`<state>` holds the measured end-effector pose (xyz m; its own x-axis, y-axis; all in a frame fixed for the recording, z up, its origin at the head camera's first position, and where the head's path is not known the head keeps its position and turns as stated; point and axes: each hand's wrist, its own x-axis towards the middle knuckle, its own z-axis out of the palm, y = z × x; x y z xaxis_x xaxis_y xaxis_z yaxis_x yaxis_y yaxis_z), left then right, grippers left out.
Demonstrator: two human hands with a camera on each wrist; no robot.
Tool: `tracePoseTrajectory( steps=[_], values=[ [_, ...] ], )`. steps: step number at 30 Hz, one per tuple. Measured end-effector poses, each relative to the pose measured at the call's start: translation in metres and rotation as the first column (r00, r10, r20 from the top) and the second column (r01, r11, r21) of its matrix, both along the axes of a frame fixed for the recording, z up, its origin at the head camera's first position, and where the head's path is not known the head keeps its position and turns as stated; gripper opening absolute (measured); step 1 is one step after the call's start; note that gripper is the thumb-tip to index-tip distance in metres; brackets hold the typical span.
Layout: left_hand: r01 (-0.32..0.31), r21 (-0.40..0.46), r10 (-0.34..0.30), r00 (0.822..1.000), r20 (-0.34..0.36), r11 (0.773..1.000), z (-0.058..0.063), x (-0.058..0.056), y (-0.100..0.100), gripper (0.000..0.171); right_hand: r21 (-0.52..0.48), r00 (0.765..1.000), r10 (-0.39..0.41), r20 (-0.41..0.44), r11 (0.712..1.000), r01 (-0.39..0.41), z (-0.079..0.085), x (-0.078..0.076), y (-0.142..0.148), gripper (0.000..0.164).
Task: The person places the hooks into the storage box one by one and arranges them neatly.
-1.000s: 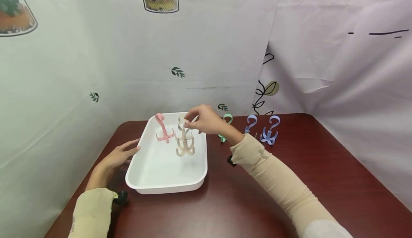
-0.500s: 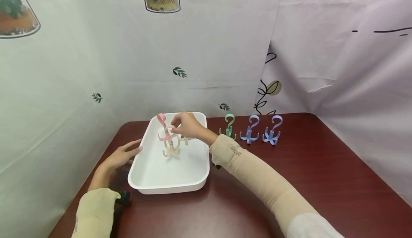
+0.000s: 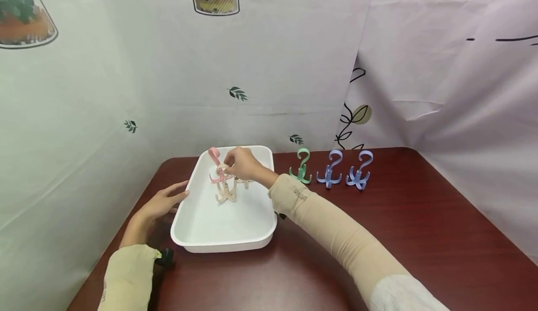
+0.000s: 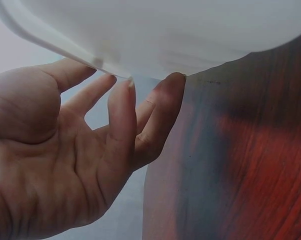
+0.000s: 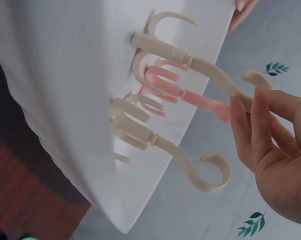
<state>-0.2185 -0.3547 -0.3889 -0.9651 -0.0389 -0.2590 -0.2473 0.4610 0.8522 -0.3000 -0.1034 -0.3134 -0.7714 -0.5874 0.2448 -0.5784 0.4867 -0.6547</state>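
Observation:
In the head view, my right hand (image 3: 244, 164) pinches the curved top of a beige multi-prong hook (image 3: 226, 193), upright inside a white tray (image 3: 222, 247). The right wrist view shows thumb and fingers on this hook's (image 5: 165, 47) bent end, its prongs at the tray floor. Behind it stands a pink hook (image 3: 215, 155), partly covered. A second beige hook (image 5: 135, 129) stands beside them, mostly hidden by my hand in the head view. My left hand (image 3: 163, 203) touches the tray's left side; in the left wrist view its loosely bent fingertips (image 4: 176, 82) rest against the tray wall.
Right of the tray, a green hook (image 3: 301, 167) and two blue hooks, a nearer one (image 3: 329, 173) and a farther one (image 3: 358, 175), stand in a row on the dark red table (image 3: 399, 208). A printed white cloth (image 3: 294, 68) hangs behind the table.
My right hand has carried the beige hook leftward and down within the tray, to just in front of the pink one. Over the last half second it has barely moved. The left hand stays at the tray.

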Motion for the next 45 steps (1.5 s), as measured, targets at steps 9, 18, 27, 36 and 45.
tracePoseTrajectory(
  steps=[9, 18, 27, 36, 45],
  values=[
    [0.004, 0.001, -0.004, 1.0, 0.001, 1.0, 0.0, -0.001, -0.001, 0.069, -0.026, 0.999, 0.013, 0.046, 1.0, -0.011, -0.001, -0.001, -0.01, 0.008],
    [0.005, 0.04, -0.004, 1.0, -0.009, 0.999, 0.002, 0.002, -0.003, 0.069, 0.021, 0.999, 0.021, 0.031, 1.0, -0.021, 0.004, 0.002, -0.011, 0.02],
    [0.013, 0.059, -0.013, 1.0, -0.007, 0.998, 0.001, 0.007, -0.005, 0.068, 0.029, 0.999, 0.044, 0.02, 0.999, -0.045, 0.02, 0.004, 0.038, 0.033],
    [0.026, 0.045, -0.026, 1.0, -0.004, 0.999, 0.008, 0.002, -0.001, 0.07, -0.009, 0.986, -0.141, -0.086, 0.99, 0.141, 0.038, -0.011, 0.149, 0.025],
    [0.034, 0.051, -0.034, 0.999, 0.011, 0.998, 0.003, 0.002, -0.003, 0.072, 0.166, 0.959, -0.284, -0.025, 0.944, 0.284, 0.018, -0.03, 0.194, 0.039]
  ],
)
